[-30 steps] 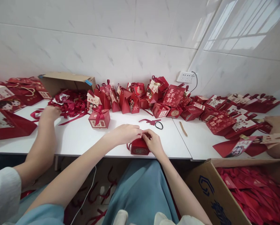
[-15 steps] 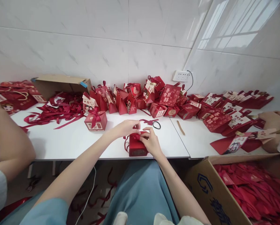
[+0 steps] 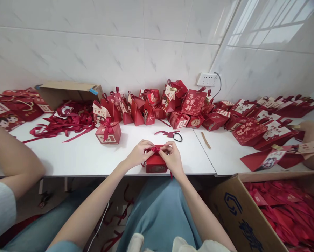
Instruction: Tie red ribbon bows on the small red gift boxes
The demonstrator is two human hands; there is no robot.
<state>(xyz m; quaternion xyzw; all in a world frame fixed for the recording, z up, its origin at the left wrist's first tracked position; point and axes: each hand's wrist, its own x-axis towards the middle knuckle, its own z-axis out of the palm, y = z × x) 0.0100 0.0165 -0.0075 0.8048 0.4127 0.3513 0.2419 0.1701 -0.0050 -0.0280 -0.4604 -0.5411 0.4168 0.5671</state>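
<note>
A small red gift box (image 3: 156, 165) sits at the front edge of the white table, before me. On its top lies a red ribbon (image 3: 155, 149) with a bow or knot between my hands. My left hand (image 3: 140, 152) pinches the ribbon from the left. From the right, my right hand (image 3: 172, 156) pinches it too, fingertips close to the left ones. Ribbon ends hang at both sides of the box. Just behind are a black hair tie (image 3: 178, 137) and a dark red ribbon scrap (image 3: 167, 133). A box tied with a bow (image 3: 108, 134) stands to the left.
Several red gift boxes (image 3: 193, 102) are heaped along the wall. Loose ribbons (image 3: 67, 120) spill from a cardboard box (image 3: 50, 91) at left. A large carton (image 3: 241, 213) of red pieces stands at lower right. Other people's arms (image 3: 17, 157) reach in from both sides.
My left hand has come down to the left side of the ribbon, and both hands now grip it level with each other. The view has shifted slightly.
</note>
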